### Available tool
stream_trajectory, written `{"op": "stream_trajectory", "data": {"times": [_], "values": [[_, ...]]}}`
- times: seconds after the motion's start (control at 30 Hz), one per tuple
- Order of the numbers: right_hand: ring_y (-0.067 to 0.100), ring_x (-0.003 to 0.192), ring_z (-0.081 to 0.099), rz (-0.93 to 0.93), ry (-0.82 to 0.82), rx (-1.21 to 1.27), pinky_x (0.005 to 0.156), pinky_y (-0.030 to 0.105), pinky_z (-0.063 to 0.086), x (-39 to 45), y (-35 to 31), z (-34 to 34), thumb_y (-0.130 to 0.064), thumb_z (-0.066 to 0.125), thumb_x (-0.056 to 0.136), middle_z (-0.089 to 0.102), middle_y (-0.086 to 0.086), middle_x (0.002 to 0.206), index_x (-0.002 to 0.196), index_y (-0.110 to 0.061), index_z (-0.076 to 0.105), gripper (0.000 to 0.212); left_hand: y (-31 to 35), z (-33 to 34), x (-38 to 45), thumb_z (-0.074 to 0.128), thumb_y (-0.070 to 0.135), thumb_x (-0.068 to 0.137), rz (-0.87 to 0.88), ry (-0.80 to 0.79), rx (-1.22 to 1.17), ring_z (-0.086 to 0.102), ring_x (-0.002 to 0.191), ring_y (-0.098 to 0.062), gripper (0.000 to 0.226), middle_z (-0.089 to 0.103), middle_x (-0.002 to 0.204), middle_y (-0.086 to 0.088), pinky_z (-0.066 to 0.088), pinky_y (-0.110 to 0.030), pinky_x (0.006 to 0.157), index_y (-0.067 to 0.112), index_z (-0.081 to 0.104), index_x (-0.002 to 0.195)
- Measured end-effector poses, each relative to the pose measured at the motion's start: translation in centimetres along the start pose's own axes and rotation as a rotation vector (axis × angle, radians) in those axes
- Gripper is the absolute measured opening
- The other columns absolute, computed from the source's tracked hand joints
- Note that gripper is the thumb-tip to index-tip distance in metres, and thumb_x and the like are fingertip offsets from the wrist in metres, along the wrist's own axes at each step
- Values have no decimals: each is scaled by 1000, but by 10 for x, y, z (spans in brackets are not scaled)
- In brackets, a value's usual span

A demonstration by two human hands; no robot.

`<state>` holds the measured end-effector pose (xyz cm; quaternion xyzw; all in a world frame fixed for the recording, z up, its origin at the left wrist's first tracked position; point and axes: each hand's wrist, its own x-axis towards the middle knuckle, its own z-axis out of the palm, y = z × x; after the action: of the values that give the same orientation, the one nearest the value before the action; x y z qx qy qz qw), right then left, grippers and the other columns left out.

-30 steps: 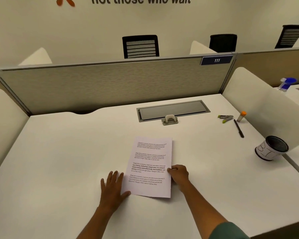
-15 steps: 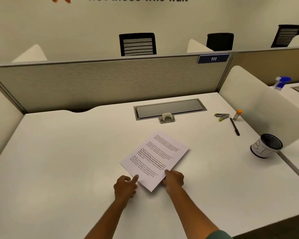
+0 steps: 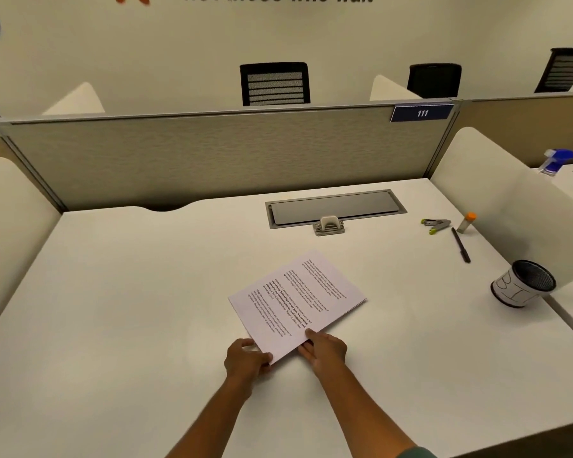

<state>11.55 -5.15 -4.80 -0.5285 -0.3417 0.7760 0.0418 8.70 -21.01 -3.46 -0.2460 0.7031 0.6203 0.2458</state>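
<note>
Two hands pinch printed sheet (image 3: 296,304), long axis diagonal, far-right.

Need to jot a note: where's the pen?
In the head view, the black pen lies far right on the desk, between the orange-capped tube and the mesh cup.

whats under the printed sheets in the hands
Only the white desk shows around the printed sheets. The right hand has fingers beneath the near edge, thumb on top; the left hand grips the near corner. Whatever lies beneath the middle is covered.
</note>
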Motion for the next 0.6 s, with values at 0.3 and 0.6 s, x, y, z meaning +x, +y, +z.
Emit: {"op": "stream_trajectory", "data": {"times": [0.3, 0.6], "values": [[36, 84, 69, -56, -25, -18, 73, 43, 59, 9, -4, -13, 5, 72, 79, 69, 24, 97, 97, 5, 64, 20, 2, -2, 5, 69, -14, 67, 68, 22, 99, 70, 65, -33, 44, 65, 105, -18, 61, -40, 59, 7, 62, 105], [33, 86, 69, -258, 85, -27, 75, 43, 58, 34, -40, -46, 9, 65, 82, 64, 20, 113, 123, -3, 53, 45, 4, -15, 25, 66, -14, 68, 114, 16, 242, 67, 77, -32, 54, 65, 110, -17, 60, -39, 61, 5, 64, 118]]}}
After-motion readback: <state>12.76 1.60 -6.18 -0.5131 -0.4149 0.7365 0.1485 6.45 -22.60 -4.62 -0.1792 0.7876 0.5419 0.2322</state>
